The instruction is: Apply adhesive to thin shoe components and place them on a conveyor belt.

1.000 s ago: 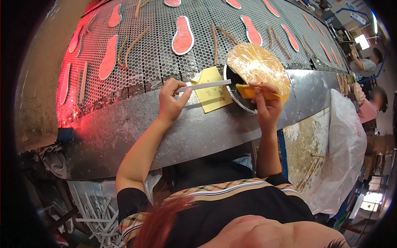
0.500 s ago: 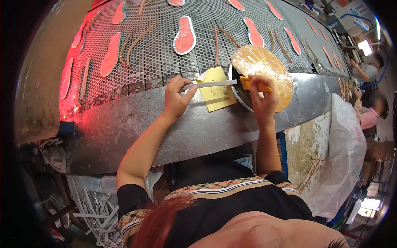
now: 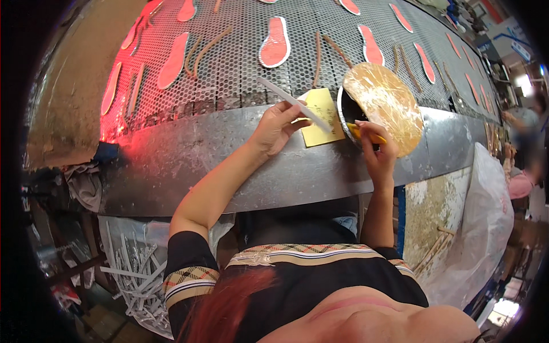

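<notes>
My left hand (image 3: 275, 128) is closed on a flat grey-white strip (image 3: 284, 95), which slants from upper left down to lower right. Part of the strip lies over a yellow sheet of paper (image 3: 318, 136) with handwriting. In my right hand (image 3: 380, 157) is a yellow-handled tool (image 3: 373, 136), its working end hidden at the mouth of a round pot (image 3: 341, 108). Dark contents show inside the pot. A round tan lid wrapped in clear film (image 3: 394, 103) covers most of its opening.
Pink insole-shaped pieces (image 3: 275, 48) with white rims and brown strips (image 3: 318, 57) lie on the mesh conveyor (image 3: 246, 68). A metal ledge (image 3: 229, 188) runs along its near side. Below left hangs a clear bag of strip offcuts (image 3: 137, 274). People sit at far right.
The strip has swung from nearly level to a steep slant, its left end now higher. My right hand has lowered the tool toward the pot's mouth. The whole view has shifted slightly.
</notes>
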Available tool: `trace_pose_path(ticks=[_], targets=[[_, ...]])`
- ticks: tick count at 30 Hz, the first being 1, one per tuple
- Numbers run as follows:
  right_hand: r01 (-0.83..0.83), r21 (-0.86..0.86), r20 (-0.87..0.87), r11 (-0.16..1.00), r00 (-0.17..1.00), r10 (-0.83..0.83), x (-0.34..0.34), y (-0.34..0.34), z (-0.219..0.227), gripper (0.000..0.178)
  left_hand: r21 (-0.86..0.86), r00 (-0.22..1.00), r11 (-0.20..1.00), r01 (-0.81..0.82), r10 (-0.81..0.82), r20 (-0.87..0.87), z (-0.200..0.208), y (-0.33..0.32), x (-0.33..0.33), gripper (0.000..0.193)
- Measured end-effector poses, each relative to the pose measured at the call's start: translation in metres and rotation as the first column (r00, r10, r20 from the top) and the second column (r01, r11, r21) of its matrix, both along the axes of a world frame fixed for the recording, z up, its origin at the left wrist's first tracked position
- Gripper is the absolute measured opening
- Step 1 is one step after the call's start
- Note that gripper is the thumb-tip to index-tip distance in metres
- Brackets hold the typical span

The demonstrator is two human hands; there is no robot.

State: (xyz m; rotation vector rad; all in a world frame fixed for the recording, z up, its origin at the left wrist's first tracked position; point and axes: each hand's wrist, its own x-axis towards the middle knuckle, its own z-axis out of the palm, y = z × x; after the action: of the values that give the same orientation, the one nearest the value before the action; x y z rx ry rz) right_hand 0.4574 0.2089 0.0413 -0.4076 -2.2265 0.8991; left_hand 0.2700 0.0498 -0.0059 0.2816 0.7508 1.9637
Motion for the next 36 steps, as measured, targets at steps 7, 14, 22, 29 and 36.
trace_pose_path(ticks=[7, 14, 22, 29, 36], targets=[[0.015, -0.064, -0.226, 0.998, 0.974, -0.029, 0.001, -0.002, -0.006, 0.013, -0.012, 0.997, 0.999, 0.039, -0.038, 0.063, -0.003, 0.020, 0.021, 0.021], [0.026, -0.214, -0.359, 0.977, 0.928, -0.103, -0.002, -0.005, -0.004, 0.014, -0.108, 0.994, 0.992, 0.066, -0.056, 0.089, -0.018, 0.029, 0.031, 0.025], [0.121, -0.084, -0.161, 0.989, 0.978, -0.133, -0.006, 0.011, -0.011, 0.014, -0.092, 0.996, 0.995, 0.042, -0.034, 0.087, -0.021, 0.034, 0.031, 0.021], [0.033, -0.325, -0.246, 0.945, 0.962, -0.119, 0.009, 0.021, -0.027, 0.009, -0.159, 0.997, 0.986, -0.057, 0.065, 0.043, -0.014, 0.030, 0.023, 0.018], [-0.030, -0.394, -0.282, 0.919, 0.955, -0.090, 0.028, 0.023, -0.039, 0.011, -0.372, 0.887, 0.877, -0.304, 0.118, -0.445, 0.024, 0.051, -0.066, 0.020]])
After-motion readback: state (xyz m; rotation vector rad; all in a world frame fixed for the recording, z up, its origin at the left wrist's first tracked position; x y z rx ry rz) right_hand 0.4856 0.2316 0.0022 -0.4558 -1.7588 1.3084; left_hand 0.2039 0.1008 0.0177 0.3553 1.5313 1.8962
